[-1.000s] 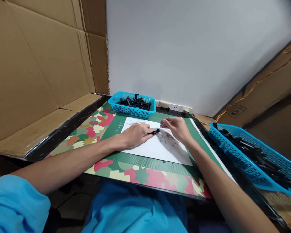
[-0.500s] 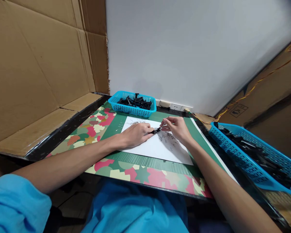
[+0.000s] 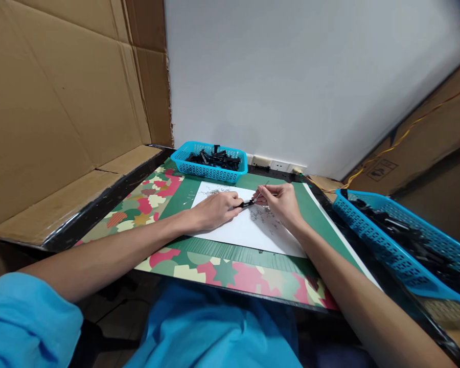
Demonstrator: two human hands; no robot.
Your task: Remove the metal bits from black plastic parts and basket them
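Observation:
Above the white sheet (image 3: 230, 230), my left hand (image 3: 216, 210) is closed on a small, narrow black plastic part (image 3: 247, 204), whose free end points right. My right hand (image 3: 279, 201) pinches a thin metal tool (image 3: 261, 191) that looks like tweezers. Its tip is at the right end of the black part; whether it grips anything there is too small to tell. Tiny metal pieces (image 3: 266, 215) lie scattered on the paper under my right hand. A second pile of small metal pieces (image 3: 213, 192) sits behind my left hand, partly hidden by it.
A blue basket (image 3: 207, 174) of black parts stands at the back of the green patterned mat (image 3: 172, 204). Another blue basket (image 3: 391, 255) with black parts is on the right. Cardboard (image 3: 61, 102) walls the left side, and power sockets (image 3: 279, 166) line the back wall.
Both hands stay almost where they were, with the tool still at the end of the black part. The tool leans slightly differently, and the view has shifted a little.

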